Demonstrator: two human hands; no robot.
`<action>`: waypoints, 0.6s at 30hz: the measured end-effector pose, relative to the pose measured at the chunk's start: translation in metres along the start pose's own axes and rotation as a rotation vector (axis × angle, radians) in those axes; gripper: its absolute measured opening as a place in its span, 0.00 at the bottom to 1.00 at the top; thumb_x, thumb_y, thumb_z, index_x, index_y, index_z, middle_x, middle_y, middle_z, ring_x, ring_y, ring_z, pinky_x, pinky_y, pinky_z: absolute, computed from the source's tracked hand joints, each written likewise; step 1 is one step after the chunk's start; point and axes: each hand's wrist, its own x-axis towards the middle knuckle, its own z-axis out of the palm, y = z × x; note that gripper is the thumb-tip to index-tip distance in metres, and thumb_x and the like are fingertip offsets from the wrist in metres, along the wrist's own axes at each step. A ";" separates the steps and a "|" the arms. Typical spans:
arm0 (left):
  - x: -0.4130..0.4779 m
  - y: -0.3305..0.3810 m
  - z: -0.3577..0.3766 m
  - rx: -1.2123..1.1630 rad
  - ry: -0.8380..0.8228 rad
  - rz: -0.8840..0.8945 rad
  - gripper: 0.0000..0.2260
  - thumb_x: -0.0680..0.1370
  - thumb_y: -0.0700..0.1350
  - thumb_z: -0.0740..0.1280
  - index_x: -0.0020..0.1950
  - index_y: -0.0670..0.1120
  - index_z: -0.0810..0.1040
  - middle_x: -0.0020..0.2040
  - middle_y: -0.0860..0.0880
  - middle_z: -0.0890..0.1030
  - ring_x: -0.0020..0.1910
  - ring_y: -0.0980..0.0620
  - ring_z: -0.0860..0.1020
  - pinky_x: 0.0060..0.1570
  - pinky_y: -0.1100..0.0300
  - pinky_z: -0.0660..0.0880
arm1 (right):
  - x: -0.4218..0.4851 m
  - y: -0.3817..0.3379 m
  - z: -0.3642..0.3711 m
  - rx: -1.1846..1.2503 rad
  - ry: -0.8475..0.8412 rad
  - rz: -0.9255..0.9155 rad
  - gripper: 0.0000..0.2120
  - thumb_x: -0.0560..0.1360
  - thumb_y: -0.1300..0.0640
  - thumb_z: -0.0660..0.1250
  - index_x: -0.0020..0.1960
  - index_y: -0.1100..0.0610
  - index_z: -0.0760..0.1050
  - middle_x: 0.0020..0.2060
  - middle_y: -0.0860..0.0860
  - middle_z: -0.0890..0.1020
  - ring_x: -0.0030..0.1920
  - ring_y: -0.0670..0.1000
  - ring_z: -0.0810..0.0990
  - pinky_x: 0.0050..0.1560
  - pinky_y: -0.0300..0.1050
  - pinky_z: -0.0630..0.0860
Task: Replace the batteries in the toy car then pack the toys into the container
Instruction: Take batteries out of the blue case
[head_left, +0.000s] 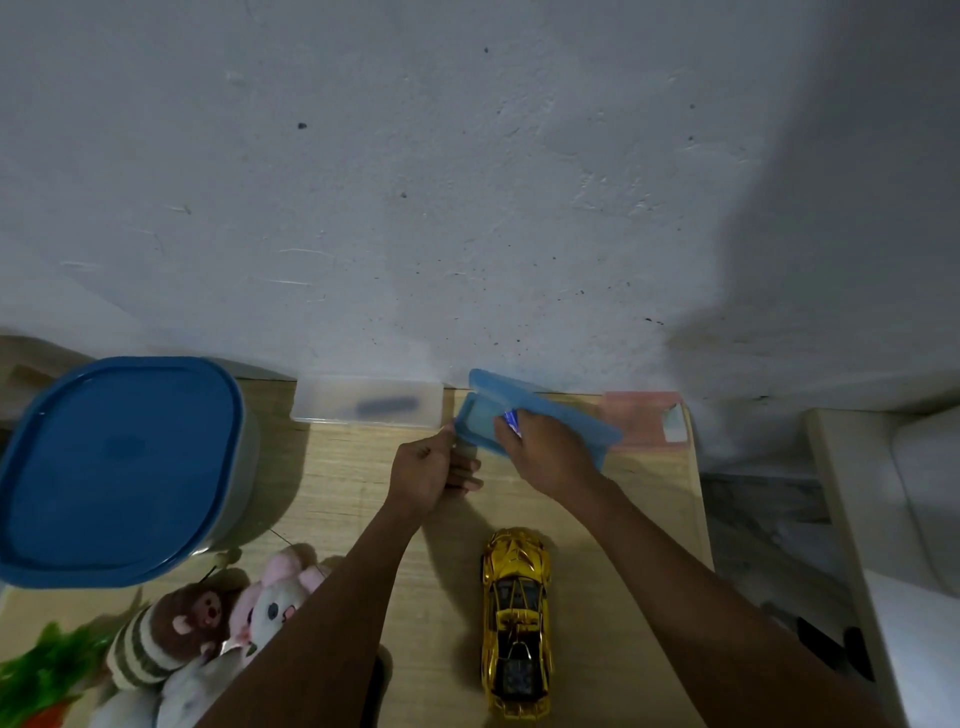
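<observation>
Two hands meet at a small blue case (480, 427) on the far middle of the wooden table (358, 493). The left hand (428, 470) has its fingers curled and pinches the case's left edge between thumb and fingers. The right hand (545, 452) reaches over the open case from the right and pinches a small blue-and-white item (511, 417) at its fingertips; what the item is cannot be told. The case's lid (550, 408) stands tilted up behind the right hand. Just left of the blue case, against the wall (467, 182), lies a clear case (366, 404) with a dark blurred shape inside. Just right of the blue case lies a pink case (649, 418). Near the person, below the right forearm, the gold toy car (517, 623) rests on the table, pointing lengthwise from near to far, apart from both hands. At far left stands the large container (244, 467) with its blue lid (119, 467) on. In the near left corner, plush toys huddle together: a brown monkey (179, 621), a white-and-pink animal (280, 597) and something green (44, 670).
</observation>
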 end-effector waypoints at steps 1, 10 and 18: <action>0.000 -0.001 0.001 -0.008 0.006 0.008 0.21 0.82 0.53 0.62 0.46 0.35 0.83 0.38 0.38 0.85 0.32 0.42 0.83 0.35 0.53 0.80 | -0.008 0.007 0.000 0.024 -0.012 -0.002 0.21 0.82 0.43 0.52 0.44 0.58 0.72 0.37 0.55 0.81 0.39 0.56 0.81 0.38 0.49 0.74; -0.004 -0.006 0.011 0.227 0.201 0.314 0.07 0.80 0.46 0.65 0.54 0.49 0.83 0.36 0.45 0.84 0.33 0.46 0.84 0.35 0.50 0.83 | -0.036 0.040 -0.004 -0.004 -0.119 0.007 0.17 0.80 0.40 0.56 0.46 0.52 0.73 0.39 0.49 0.83 0.40 0.49 0.80 0.41 0.45 0.72; 0.002 -0.002 0.015 0.208 0.275 0.252 0.11 0.80 0.42 0.65 0.39 0.43 0.80 0.33 0.43 0.84 0.30 0.47 0.84 0.38 0.50 0.83 | -0.028 0.053 0.011 0.010 0.019 -0.014 0.16 0.79 0.43 0.62 0.61 0.50 0.78 0.54 0.51 0.82 0.52 0.52 0.80 0.47 0.44 0.74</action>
